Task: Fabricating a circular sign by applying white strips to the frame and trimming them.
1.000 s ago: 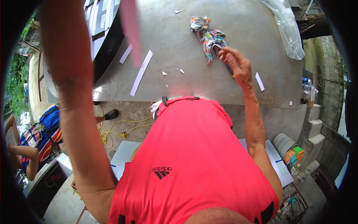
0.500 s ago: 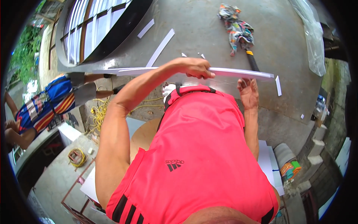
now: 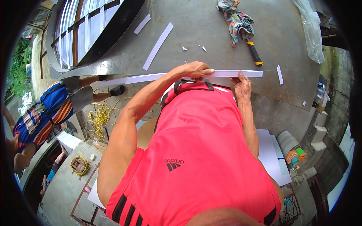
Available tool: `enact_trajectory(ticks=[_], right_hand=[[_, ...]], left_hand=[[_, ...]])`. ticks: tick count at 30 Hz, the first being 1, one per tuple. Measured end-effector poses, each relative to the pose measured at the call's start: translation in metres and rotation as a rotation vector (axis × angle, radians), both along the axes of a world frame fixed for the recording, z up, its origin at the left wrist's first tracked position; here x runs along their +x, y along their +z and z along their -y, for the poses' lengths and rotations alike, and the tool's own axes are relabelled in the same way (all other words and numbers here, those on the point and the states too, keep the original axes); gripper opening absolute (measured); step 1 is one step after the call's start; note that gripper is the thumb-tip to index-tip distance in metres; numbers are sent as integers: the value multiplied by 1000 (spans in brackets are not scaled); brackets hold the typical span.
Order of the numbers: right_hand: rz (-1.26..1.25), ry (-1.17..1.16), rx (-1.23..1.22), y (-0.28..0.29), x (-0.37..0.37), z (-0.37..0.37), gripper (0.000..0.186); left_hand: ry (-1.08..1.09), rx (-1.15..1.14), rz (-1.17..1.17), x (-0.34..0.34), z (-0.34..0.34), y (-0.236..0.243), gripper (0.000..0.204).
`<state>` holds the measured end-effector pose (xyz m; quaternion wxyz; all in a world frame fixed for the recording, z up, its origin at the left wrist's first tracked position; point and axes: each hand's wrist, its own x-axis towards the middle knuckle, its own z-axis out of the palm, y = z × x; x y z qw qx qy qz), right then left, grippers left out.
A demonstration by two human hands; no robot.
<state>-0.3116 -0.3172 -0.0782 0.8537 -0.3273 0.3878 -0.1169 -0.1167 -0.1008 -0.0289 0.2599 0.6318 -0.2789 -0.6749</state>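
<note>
A long narrow white strip (image 3: 147,78) runs crosswise in front of my body, along the near edge of the metal-topped table (image 3: 188,22). My left hand (image 3: 196,70) is closed round it near the middle, thumb pointing right. Nearer its right end, my right hand (image 3: 241,88) pinches the strip's near edge, fingertips on top and thumb low. The strip's left end reaches out past the table toward another person.
Loose white strips (image 3: 158,46) and small offcuts (image 3: 204,49) lie on the table. Beyond are a patterned cloth (image 3: 239,26), a black-and-yellow handle (image 3: 255,53) and clear plastic sheeting (image 3: 311,35). A round framed panel (image 3: 85,34) stands far left. A person (image 3: 56,100) stands left, near yellow cord (image 3: 100,118).
My right hand has come from just below the strip, fingers apart, to a pinch on it. The strip has shifted slightly left and shows more of its flat face.
</note>
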Motion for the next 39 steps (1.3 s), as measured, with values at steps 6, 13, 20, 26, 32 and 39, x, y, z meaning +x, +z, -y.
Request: enact_trajectory(ticks=[6,13,20,26,32,39], right_hand=[[-242,-119,-33,-10,-10,-12,21],[-281,-135,13,-14,-10,-18,24],[-300,-94,49,-20,40,-20,24],[-354,-29,153,-23,86,-33,20],[-324,643,179,4,61,43,32],[-103,654,-1444,5,23,116,33]], left_hand=[[567,18,1707,5,-79,-14,45],[695,-145,1565,67,-100,-73,41],[665,-585,1537,122,-8,-23,38],[347,-642,1278,-15,44,-27,57],[348,-641,1322,-43,48,-72,43],[332,-531,1417,-52,50,-73,40]])
